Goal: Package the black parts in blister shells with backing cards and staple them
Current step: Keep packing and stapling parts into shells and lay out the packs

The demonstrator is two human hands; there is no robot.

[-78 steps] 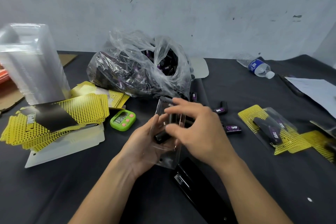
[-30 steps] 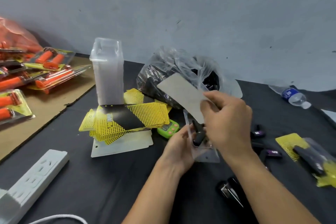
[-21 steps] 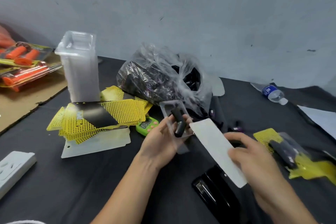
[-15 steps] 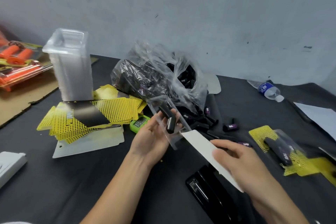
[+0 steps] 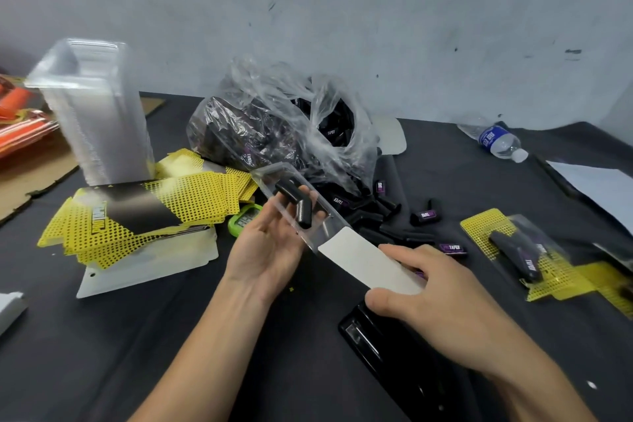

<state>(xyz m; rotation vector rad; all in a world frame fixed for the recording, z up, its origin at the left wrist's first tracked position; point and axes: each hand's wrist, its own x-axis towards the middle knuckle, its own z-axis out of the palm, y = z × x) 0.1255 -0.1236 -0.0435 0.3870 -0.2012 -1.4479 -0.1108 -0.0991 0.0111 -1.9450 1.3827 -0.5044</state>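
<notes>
At five o'clock the right hand (image 5: 442,312) pinches the backing card (image 5: 368,262), tip touching the blister shell (image 5: 323,224). At seven o'clock the left hand (image 5: 270,243) holds that shell, black part (image 5: 296,205) inside; tip it, and the part may fall out.

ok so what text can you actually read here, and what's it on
"TAPER": black part in the bag
"TAPER": loose black part on the table
"TAPER": black part in the finished pack
Too blurred: top yellow card lettering, water bottle label, green timer digits.
</notes>
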